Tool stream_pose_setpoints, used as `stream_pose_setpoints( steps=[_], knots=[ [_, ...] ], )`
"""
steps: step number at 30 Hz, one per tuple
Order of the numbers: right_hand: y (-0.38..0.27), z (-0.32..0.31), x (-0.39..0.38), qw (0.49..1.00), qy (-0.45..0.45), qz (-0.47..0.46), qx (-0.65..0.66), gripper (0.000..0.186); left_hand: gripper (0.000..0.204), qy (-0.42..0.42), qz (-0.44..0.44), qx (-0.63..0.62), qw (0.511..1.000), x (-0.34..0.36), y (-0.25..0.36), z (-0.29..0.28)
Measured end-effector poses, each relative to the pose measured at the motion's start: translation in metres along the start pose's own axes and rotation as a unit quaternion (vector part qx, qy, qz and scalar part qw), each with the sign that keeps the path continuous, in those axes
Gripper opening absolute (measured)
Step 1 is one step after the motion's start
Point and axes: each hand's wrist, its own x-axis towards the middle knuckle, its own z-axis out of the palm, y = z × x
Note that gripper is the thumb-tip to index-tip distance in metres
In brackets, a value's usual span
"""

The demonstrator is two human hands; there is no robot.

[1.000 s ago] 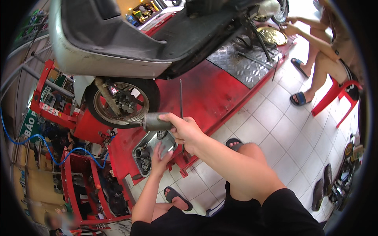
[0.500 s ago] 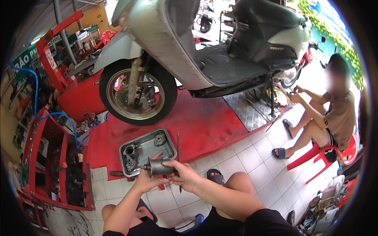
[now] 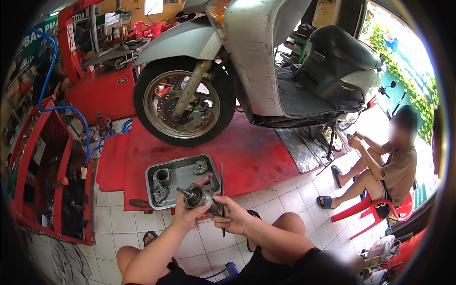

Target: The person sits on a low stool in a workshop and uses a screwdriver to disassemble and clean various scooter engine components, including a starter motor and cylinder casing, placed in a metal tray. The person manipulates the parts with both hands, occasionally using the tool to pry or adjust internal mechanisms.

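I hold a round metal motor part (image 3: 197,197) with a short shaft sticking out toward the upper left, just in front of the grey metal tray (image 3: 183,178) and a little over its near edge. My left hand (image 3: 187,213) cups it from below, the fingers curled around its body and the thumb up along its far side. My right hand (image 3: 232,216) grips its right end, fingers pressed together around it, and the same hand pinches a thin long rod (image 3: 222,194) that stands nearly upright, its top beside the tray's right rim. Inside the tray lie 3 smaller metal castings (image 3: 162,176). The tray sits on a red lift platform (image 3: 256,156). Behind the tray stands a silver scooter (image 3: 266,71), its front wheel (image 3: 183,107) on the platform. Well to the right of the tray another person (image 3: 389,166) sits on a red plastic stool (image 3: 375,209). Left of the tray is a red tool cart (image 3: 52,180).
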Motion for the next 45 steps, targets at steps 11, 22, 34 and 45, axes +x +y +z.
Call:
stream_pose_setpoints(
  steps=[11, 22, 34, 45],
  knots=[
    [-0.023, -0.007, 0.032, 0.968, 0.177, -0.174, -0.038, 0.012, 0.032, 0.287, -0.037, -0.025, 0.957, 0.012, 0.040, -0.022],
    [-0.048, -0.042, 0.054, 0.906, 0.144, -0.125, -0.379, 0.052, 0.029, 0.340, -0.047, 0.096, 0.935, 0.015, 0.027, -0.028],
    [-0.041, -0.002, 0.014, 0.956, 0.023, -0.109, -0.270, 0.047, 0.039, 0.368, -0.089, 0.064, 0.923, 0.013, -0.002, -0.027],
    [-0.028, 0.002, -0.010, 0.871, 0.058, -0.251, -0.418, 0.034, 0.023, 0.297, -0.004, 0.171, 0.939, 0.016, 0.012, -0.021]
  ],
)
